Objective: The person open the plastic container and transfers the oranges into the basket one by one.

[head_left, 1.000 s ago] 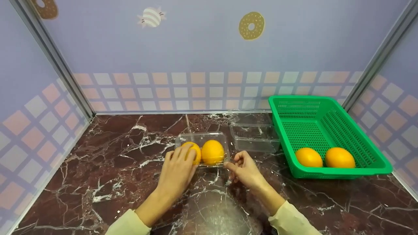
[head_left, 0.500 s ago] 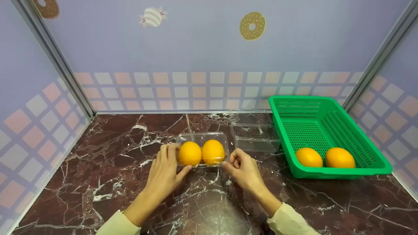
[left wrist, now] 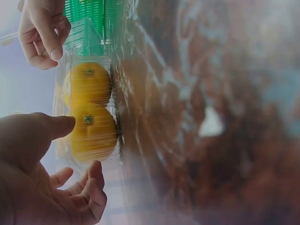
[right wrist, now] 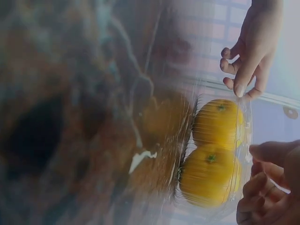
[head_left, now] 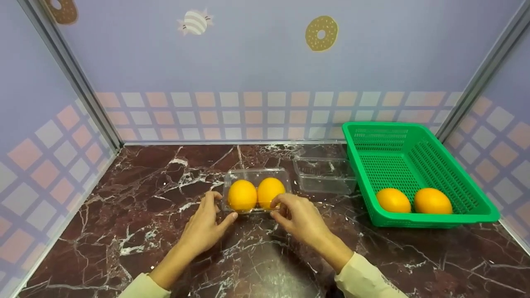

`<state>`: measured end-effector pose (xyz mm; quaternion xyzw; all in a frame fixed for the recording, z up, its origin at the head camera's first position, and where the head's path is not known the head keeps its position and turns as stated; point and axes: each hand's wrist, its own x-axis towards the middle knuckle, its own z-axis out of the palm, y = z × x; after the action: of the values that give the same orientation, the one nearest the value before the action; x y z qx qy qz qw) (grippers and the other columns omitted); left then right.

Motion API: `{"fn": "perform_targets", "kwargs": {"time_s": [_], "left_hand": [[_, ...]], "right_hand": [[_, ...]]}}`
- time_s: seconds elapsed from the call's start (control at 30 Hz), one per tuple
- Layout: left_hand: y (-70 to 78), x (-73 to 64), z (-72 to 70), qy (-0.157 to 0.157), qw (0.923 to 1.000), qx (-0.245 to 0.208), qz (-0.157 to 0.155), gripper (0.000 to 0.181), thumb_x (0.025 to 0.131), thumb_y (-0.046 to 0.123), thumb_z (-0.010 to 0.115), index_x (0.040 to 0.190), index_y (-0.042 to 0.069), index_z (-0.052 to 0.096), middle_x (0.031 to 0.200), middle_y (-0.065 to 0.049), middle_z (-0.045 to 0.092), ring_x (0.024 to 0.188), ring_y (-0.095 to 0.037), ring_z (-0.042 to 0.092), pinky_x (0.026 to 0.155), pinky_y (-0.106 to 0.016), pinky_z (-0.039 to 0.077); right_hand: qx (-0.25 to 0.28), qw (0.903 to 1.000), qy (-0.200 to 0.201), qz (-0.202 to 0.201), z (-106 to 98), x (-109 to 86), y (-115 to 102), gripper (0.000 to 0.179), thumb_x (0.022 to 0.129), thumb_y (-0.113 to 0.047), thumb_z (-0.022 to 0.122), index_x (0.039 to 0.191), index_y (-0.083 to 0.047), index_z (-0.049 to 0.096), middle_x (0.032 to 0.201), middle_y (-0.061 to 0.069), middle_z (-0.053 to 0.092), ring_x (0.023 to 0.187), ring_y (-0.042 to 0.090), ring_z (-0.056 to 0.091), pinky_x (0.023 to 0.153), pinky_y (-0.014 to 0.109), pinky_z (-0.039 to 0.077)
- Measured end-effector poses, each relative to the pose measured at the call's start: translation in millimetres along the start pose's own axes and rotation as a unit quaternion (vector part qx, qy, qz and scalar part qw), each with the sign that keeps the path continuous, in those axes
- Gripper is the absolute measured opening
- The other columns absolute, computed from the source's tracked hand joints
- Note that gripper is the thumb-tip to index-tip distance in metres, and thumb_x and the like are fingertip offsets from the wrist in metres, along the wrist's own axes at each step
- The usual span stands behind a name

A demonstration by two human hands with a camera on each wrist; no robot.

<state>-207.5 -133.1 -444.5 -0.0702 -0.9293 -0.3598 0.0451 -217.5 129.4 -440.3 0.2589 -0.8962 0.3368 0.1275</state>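
A clear box [head_left: 252, 174] lies on the table [head_left: 103, 231] between the two hands and just beyond them, its long axis running side to side across the person's front. Neither hand is plainly the nearer: the left hand [head_left: 202, 230] flanks the left end, its thumb and fingers well apart and holding nothing, while the right hand [head_left: 304, 219] bends over the near edge toward the right end, and whether its grip pinches the rim cannot be told. Inside the box sit a left orange [head_left: 242, 195] and a right orange [head_left: 270, 190], side by side. Farther back and to the right stands a second clear box [head_left: 326, 169], just beside a green basket [head_left: 434, 217], which holds two more oranges [head_left: 432, 201] near its front wall
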Motion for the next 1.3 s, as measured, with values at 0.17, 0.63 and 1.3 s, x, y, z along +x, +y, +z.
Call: {"fn": "perform_targets", "kwargs": {"time_s": [0.17,0.63,1.3], "left_hand": [[-4.6,-1.2,-1.1,-0.015,0.9976,-0.065,-0.018,0.041,0.097,0.025,0.078,0.119,0.006,0.050,0.098,-0.011,0.059,0.075,-0.019,0.054,0.069,-0.035,0.048],[-7.6,-3.5,2.1,-0.105,0.9621,-0.237,-0.085,0.022,0.108,0.017,0.059,0.119,-0.002,0.058,0.095,-0.012,0.066,0.068,-0.016,0.059,0.052,-0.022,0.046],[-5.8,-2.5,6.7,-0.086,0.8950,-0.398,-0.182,0.020,0.109,0.017,0.056,0.121,0.001,0.056,0.103,-0.008,0.063,0.082,-0.015,0.063,0.059,-0.023,0.050]], "right_hand": [[-0.003,0.9983,-0.041,-0.041,6,0.7,-3,0.018,0.093,-0.010,0.079,0.111,-0.010,0.076,0.092,0.002,0.072,0.074,0.011,0.062,0.066,0.024,0.055],[-0.051,0.9961,-0.033,-0.064,15,13.6,-17,0.020,0.094,-0.014,0.079,0.114,-0.010,0.076,0.096,0.001,0.076,0.070,0.013,0.065,0.063,0.028,0.057],[-0.106,0.9937,-0.005,-0.034,24,25.1,-31,0.011,0.093,-0.020,0.081,0.103,-0.014,0.082,0.098,0.000,0.082,0.075,0.016,0.074,0.066,0.032,0.062]]}}
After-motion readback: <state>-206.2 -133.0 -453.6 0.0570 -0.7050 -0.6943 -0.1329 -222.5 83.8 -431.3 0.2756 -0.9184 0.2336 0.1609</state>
